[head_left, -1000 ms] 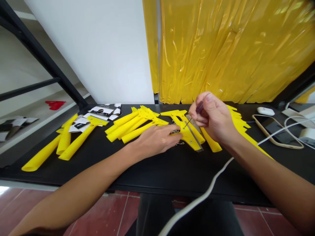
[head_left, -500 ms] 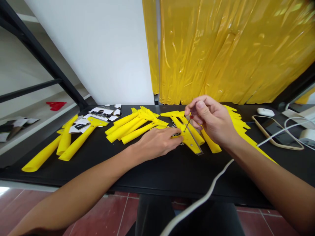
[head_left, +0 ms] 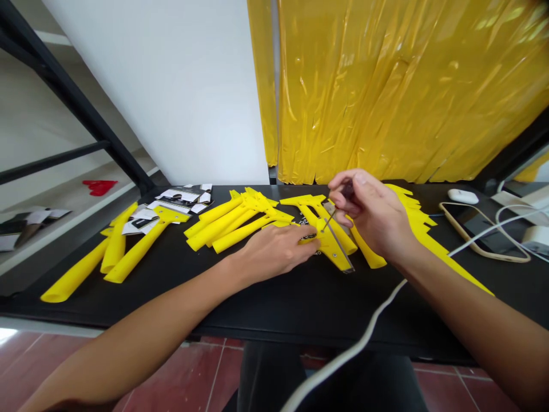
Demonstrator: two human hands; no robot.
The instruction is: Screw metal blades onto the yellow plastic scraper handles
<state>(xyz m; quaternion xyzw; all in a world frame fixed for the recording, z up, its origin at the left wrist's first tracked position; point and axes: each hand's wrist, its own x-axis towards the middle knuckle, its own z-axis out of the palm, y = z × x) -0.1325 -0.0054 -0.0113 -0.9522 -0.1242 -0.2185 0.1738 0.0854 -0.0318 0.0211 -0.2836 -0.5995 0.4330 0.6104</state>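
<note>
Beneath the flat, spread left hand (head_left: 274, 250), a yellow plastic scraper (head_left: 331, 250) lies with its steel blade running far-to-near; the right hand (head_left: 372, 215) pinches a small screwdriver (head_left: 329, 219), tip against the scraper.

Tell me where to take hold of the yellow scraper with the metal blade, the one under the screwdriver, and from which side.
Best grip the yellow scraper by its plastic body, where the left hand rests, coming from the near side. The metal blade runs along its right edge, so keep off that. The screwdriver, held in the right hand, reaches over it.
</note>
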